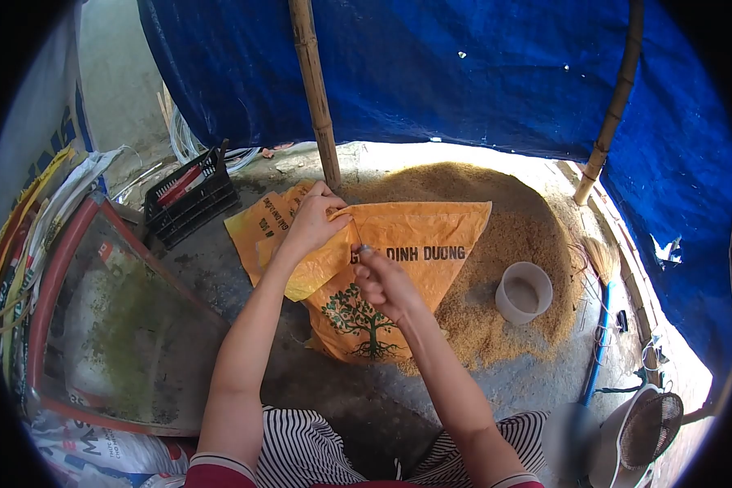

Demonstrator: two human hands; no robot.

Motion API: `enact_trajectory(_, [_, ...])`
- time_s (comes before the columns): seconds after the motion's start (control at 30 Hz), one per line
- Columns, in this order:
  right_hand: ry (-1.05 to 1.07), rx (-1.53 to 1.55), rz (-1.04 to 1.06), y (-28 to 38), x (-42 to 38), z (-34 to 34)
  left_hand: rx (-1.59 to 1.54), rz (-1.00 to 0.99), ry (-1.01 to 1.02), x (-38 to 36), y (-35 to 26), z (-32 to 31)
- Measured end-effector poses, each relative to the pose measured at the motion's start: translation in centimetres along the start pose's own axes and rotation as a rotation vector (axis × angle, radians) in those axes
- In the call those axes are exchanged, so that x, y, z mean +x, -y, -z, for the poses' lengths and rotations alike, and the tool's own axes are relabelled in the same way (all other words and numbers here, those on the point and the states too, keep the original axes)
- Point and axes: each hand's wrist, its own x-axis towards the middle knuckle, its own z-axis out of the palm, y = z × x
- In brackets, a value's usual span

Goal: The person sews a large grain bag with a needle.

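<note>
An orange sack (411,232) with black lettering and a green tree print lies across the middle, its top edge stretched out to the right. My left hand (315,218) pinches the sack's top edge near the lettering. Just below and to the right, my right hand (381,281) is closed around a small, thin metal tool (365,249) that points up toward that edge. What kind of tool it is cannot be made out. Behind my left forearm, more orange and yellow sack material is spread on the floor.
A grain pile (496,244) lies behind the sack, with a white tub (524,293) on it. A black crate (191,195) stands back left, a broom (602,325) right, and a sieve (651,431) front right. Bamboo poles (315,89) stand before a blue tarp (464,81).
</note>
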Motion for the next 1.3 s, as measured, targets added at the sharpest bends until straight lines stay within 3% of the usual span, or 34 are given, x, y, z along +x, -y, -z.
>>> enact_trajectory(0.03, [-0.241, -0.668, 0.18, -0.3, -0.1, -0.6, 0.012, -0.007, 0.001, -0.1, -0.1, 0.2])
enact_trajectory(0.33, [-0.27, -0.778, 0.275, -1.0, -0.5, -1.0, 0.023, -0.008, 0.04, -0.1, 0.2, 0.2])
enact_trajectory(0.37, [-0.267, -0.778, 0.275, -0.6, -0.5, -1.1, 0.003, -0.013, 0.052, -0.2, 0.4, 0.2])
enact_trajectory(0.43, [-0.133, -0.033, -0.063, 0.7, -0.7, -1.2, 0.026, -0.011, 0.063, -0.2, 0.4, 0.2])
enact_trajectory(0.67, [-0.093, -0.066, -0.076, 0.1, -0.2, 0.3, 0.073, 0.032, 0.024, -0.2, 0.1, -0.1])
enact_trajectory(0.73, [-0.394, -1.374, 0.74, -1.8, 0.1, -0.3, 0.122, 0.036, 0.009, -0.2, 0.6, -0.3])
enact_trajectory(0.87, [-0.502, -1.429, 0.686, -2.0, 0.1, 0.7, 0.139, 0.088, 0.063, 0.1, 0.6, 0.1])
enact_trajectory(1.1, [-0.471, -1.338, 0.742, -1.7, -0.2, -0.1, 0.116, 0.081, 0.017, 0.0, 0.9, -0.5])
enact_trajectory(1.3, [-0.427, -1.372, 0.633, -1.8, -0.3, 0.3, 0.001, 0.116, 0.017, 0.2, 0.9, -0.4])
